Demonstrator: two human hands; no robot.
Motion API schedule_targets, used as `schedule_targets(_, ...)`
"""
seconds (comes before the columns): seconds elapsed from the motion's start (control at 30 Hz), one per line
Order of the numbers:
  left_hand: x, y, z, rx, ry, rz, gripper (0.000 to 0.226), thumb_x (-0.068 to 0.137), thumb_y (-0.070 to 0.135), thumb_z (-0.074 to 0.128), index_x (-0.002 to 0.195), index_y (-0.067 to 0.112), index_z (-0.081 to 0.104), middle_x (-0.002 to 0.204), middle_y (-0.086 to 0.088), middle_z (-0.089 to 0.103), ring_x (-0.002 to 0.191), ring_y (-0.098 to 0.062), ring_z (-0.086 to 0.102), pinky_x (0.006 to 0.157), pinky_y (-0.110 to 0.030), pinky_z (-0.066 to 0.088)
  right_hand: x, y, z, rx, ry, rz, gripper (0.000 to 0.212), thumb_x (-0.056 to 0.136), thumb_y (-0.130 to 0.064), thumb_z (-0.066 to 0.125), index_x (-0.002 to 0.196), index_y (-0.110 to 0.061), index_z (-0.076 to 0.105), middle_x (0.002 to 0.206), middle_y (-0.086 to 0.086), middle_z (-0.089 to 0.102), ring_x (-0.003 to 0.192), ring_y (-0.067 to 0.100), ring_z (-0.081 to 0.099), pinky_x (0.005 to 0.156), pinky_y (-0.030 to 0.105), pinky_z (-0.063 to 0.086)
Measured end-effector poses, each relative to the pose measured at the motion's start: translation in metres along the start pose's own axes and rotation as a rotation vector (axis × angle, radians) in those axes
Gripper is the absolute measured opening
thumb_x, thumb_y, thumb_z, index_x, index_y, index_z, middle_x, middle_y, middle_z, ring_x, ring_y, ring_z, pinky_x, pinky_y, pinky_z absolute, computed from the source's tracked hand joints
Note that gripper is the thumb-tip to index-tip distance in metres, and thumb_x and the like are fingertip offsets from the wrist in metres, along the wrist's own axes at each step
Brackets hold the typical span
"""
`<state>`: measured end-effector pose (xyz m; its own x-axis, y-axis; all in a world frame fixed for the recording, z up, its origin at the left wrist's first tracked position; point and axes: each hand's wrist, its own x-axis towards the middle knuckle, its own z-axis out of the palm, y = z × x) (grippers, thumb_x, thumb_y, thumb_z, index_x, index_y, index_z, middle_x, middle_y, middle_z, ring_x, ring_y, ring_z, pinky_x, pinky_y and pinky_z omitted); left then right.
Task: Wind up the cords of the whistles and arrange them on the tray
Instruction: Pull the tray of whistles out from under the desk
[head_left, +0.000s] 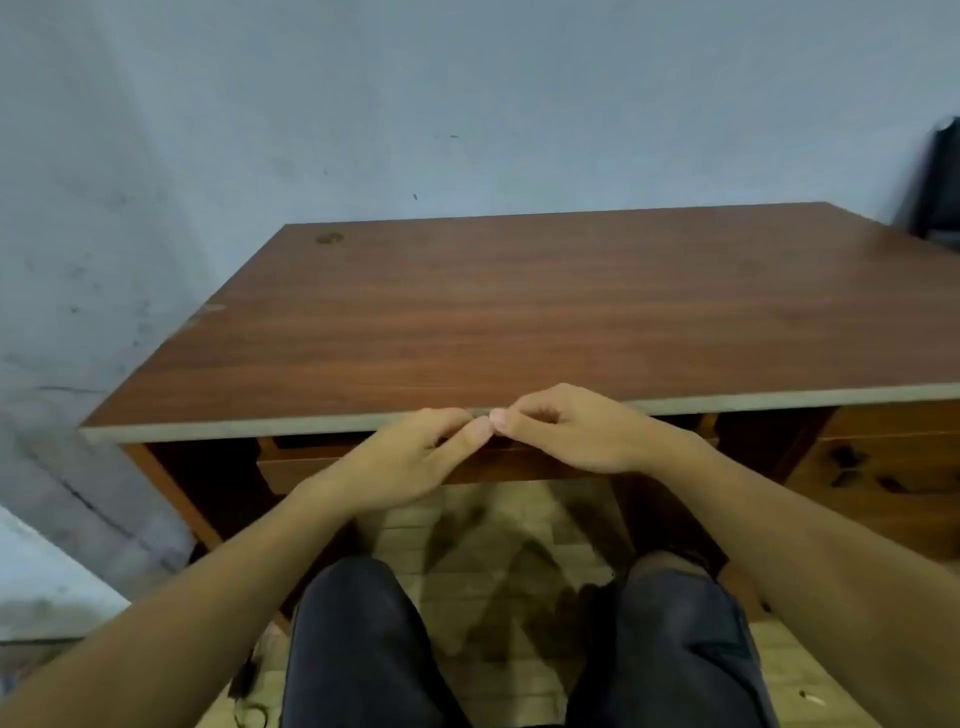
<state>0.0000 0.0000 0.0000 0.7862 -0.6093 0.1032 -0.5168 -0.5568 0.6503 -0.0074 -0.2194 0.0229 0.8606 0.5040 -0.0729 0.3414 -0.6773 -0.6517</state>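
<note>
The single head view looked forward and steeply down from above the seated person's knees (498, 649); it faced a wooden desk (519, 312) against a grey wall (363, 104) in the upper frame; the desk's near edge lay close, mid-frame.

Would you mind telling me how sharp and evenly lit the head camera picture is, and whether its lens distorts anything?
Head view: soft, even light, no glare on the desk; wide-angle bending along its near edge; the dark object at the far right is motion-smeared; left hand and right hand are slightly soft.
</note>
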Motion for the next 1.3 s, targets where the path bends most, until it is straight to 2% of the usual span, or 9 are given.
schedule_targets(0.13, -0.013, -0.007, 0.022, 0.001, -0.021, -0.055, 0.045, 0.1, 0.059, 0.027, 0.093, 0.028, 0.059, 0.086, 0.018, 0.056, 0.082, 0.003, 0.053, 0.078, -0.02, 0.041, -0.004, 0.01, 0.016, -0.038, -0.091, -0.006, 0.069, 0.087, -0.079, 0.025, 0.127, -0.037, 0.063, 0.122, -0.016, 0.066, 0.11, 0.004, 0.061, 0.097, 0.033, 0.05)
schedule_targets(0.2, -0.017, -0.029, 0.035, 0.159, -0.069, -0.152, 0.079, 0.087, 0.081, 0.011, 0.134, 0.032, 0.052, 0.141, 0.012, 0.049, 0.135, -0.002, 0.036, 0.116, -0.033, 0.025, -0.001, 0.02, 0.027, -0.134, -0.108, 0.04, 0.08, 0.085, -0.079, 0.023, 0.144, -0.033, 0.05, 0.149, -0.01, 0.051, 0.135, 0.008, 0.047, 0.113, 0.034, 0.038)
schedule_targets(0.27, -0.017, -0.05, 0.039, 0.267, -0.036, -0.26, 0.109, 0.07, 0.093, -0.004, 0.151, 0.03, 0.034, 0.16, 0.007, 0.026, 0.15, -0.011, 0.011, 0.124, -0.039, 0.0, 0.007, 0.028, 0.035, -0.205, -0.113, 0.103, 0.092, 0.083, -0.081, 0.023, 0.156, -0.027, 0.032, 0.163, -0.007, 0.028, 0.149, 0.012, 0.025, 0.122, 0.033, 0.021)
schedule_targets(0.37, -0.011, -0.062, 0.042, 0.22, 0.098, -0.274, 0.102, 0.074, 0.091, 0.001, 0.149, 0.032, 0.036, 0.155, 0.006, 0.035, 0.147, -0.014, 0.022, 0.123, -0.043, 0.011, 0.025, 0.04, 0.047, -0.211, -0.127, 0.142, 0.092, 0.086, -0.084, 0.023, 0.159, -0.028, 0.022, 0.166, -0.005, 0.02, 0.153, 0.018, 0.017, 0.124, 0.038, 0.015)
schedule_targets(0.47, -0.009, -0.063, 0.042, 0.117, 0.171, -0.255, 0.081, 0.085, 0.081, 0.018, 0.142, 0.031, 0.045, 0.148, 0.006, 0.044, 0.141, -0.015, 0.032, 0.12, -0.044, 0.023, 0.036, 0.049, 0.056, -0.121, 0.008, 0.085, 0.086, 0.084, -0.086, 0.027, 0.154, -0.035, 0.029, 0.155, -0.006, 0.042, 0.141, 0.016, 0.04, 0.117, 0.04, 0.034)
schedule_targets(0.57, -0.012, -0.063, 0.044, 0.12, 0.165, -0.257, 0.093, 0.08, 0.087, 0.021, 0.143, 0.025, 0.047, 0.15, 0.009, 0.04, 0.143, -0.007, 0.024, 0.122, -0.036, 0.019, 0.037, 0.048, 0.058, -0.181, 0.075, 0.073, 0.074, 0.091, -0.077, 0.033, 0.149, -0.031, 0.039, 0.145, -0.005, 0.054, 0.13, 0.015, 0.051, 0.11, 0.034, 0.042)
schedule_targets(0.77, -0.017, -0.061, 0.049, 0.207, 0.307, -0.244, 0.072, 0.087, 0.077, 0.031, 0.125, 0.025, 0.063, 0.124, 0.014, 0.06, 0.122, -0.006, 0.047, 0.106, -0.04, 0.04, 0.026, 0.045, 0.065, -0.318, 0.098, 0.107, 0.077, 0.091, -0.078, 0.032, 0.144, -0.025, 0.049, 0.146, -0.006, 0.051, 0.135, 0.014, 0.044, 0.113, 0.036, 0.037)
schedule_targets(1.03, -0.074, -0.028, 0.059, 0.159, 0.248, -0.204, 0.052, 0.092, 0.069, 0.036, 0.106, 0.032, 0.069, 0.101, 0.021, 0.061, 0.103, -0.001, 0.051, 0.09, -0.026, 0.044, -0.013, 0.043, 0.09, -0.251, 0.23, -0.015, 0.031, 0.097, -0.049, 0.051, 0.12, -0.032, 0.065, 0.11, -0.019, 0.064, 0.102, 0.003, 0.056, 0.086, 0.024, 0.046)
schedule_targets(1.3, -0.137, 0.019, 0.077, 0.275, 0.171, -0.182, 0.049, 0.09, 0.071, 0.033, 0.102, 0.037, 0.066, 0.096, 0.023, 0.057, 0.099, 0.003, 0.049, 0.084, -0.018, 0.042, -0.073, 0.032, 0.121, -0.168, 0.218, -0.149, 0.015, 0.097, -0.034, 0.057, 0.105, -0.034, 0.07, 0.098, -0.02, 0.062, 0.093, 0.001, 0.055, 0.082, 0.023, 0.048)
